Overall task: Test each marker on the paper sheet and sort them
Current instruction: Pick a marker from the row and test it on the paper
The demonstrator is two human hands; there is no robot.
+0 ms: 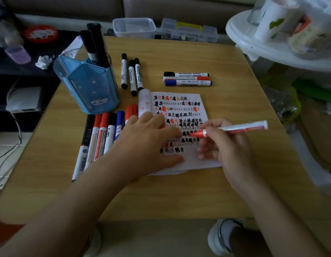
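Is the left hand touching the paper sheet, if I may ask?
Touching: the head view shows the left hand lying flat on the paper sheet.

We find the paper sheet (179, 108) at frame centre on the table (226, 191). The pen holder (86, 86) stands to its upper left with markers (95, 45) inside. Three markers (132, 75) lie just right of the holder, another three markers (187, 78) above the sheet, a row of markers (99, 138) at its left.

Light wood-grain counter (226, 191), smooth, matt laminate look. White matt paper sheet (201, 162), ink-scribbled. Translucent blue plastic pen holder (86, 86), glossy. Clear plastic food tub (134, 27). White-barrelled red plastic marker (235, 127), slight sheen.
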